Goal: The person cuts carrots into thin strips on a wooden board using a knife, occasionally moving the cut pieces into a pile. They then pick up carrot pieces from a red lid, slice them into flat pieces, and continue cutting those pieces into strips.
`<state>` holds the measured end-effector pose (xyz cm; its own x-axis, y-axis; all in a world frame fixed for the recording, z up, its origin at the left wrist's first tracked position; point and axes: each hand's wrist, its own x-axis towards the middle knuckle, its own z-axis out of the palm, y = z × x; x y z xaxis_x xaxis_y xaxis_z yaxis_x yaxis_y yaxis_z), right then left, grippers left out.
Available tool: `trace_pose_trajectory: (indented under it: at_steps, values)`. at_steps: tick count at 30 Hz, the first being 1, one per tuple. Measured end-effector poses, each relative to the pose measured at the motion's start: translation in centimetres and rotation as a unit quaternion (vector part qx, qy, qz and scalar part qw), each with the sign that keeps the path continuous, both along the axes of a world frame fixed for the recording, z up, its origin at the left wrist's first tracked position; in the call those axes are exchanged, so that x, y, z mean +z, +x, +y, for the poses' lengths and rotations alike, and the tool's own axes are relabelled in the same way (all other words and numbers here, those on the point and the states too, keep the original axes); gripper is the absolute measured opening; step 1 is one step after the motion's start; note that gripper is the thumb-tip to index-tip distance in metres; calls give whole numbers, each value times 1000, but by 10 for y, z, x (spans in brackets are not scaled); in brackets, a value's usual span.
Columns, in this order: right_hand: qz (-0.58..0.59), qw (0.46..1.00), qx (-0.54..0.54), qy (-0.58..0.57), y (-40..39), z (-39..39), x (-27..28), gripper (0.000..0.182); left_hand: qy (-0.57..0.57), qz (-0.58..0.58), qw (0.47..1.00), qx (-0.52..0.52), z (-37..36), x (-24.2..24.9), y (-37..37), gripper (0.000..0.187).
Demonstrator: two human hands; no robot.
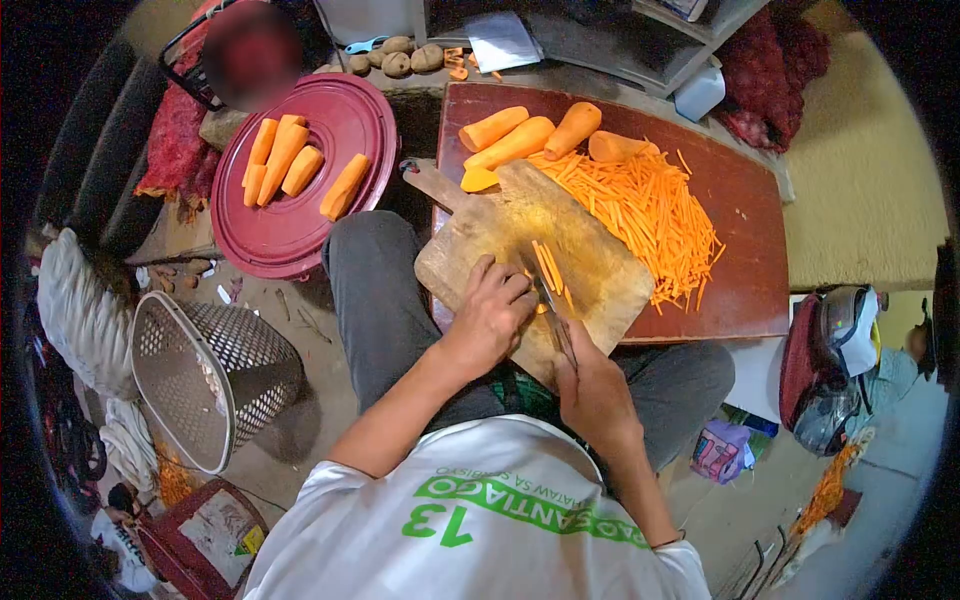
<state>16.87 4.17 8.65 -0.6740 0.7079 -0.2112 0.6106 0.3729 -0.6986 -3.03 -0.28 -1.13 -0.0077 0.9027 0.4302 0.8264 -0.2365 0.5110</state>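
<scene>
A wooden cutting board point(590, 235) lies tilted across the front edge of a red table point(735, 260) and over my lap. My right hand point(595, 390) is closed round the handle of a knife point(553, 315), its blade on the board. Beside the blade, my left hand point(492, 315) rests on the board with curled fingers; any piece under them is mostly hidden. A few cut carrot sticks point(547, 268) lie just beyond the knife. Behind the board is a large heap of carrot sticks point(640, 210), with several peeled carrots point(510, 143) along its left and back.
On the left, a round red lid point(235, 225) holds several peeled carrots point(283, 163). A plastic basket point(245, 345) stands on the floor below it. Potatoes point(397, 64) and a blue peeler point(366, 45) lie at the back. Mesh sacks point(785, 75) are at the back right.
</scene>
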Motion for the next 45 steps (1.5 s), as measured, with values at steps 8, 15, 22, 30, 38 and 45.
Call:
trace_pose_trajectory:
  at_steps: [8,15,22,30,38,45]
  values:
    - [73,997,21,14,1,10,-5,43,10,-4,1000,10,0,-5,-1,34]
    - [77,997,6,17,-3,2,-16,43,4,21,1000,9,-1,-6,2,34]
    - [66,994,-36,-75,-3,3,21,45,20,14,999,24,-2,-2,1,32]
    - [81,997,3,-1,-1,7,-18,49,38,73,995,57,-7,6,7,26]
    - [91,996,-7,12,12,-8,-1,42,28,69,996,54,-6,3,7,24]
    - [81,997,1,11,3,1,-16,47,27,46,997,49,-6,6,7,25]
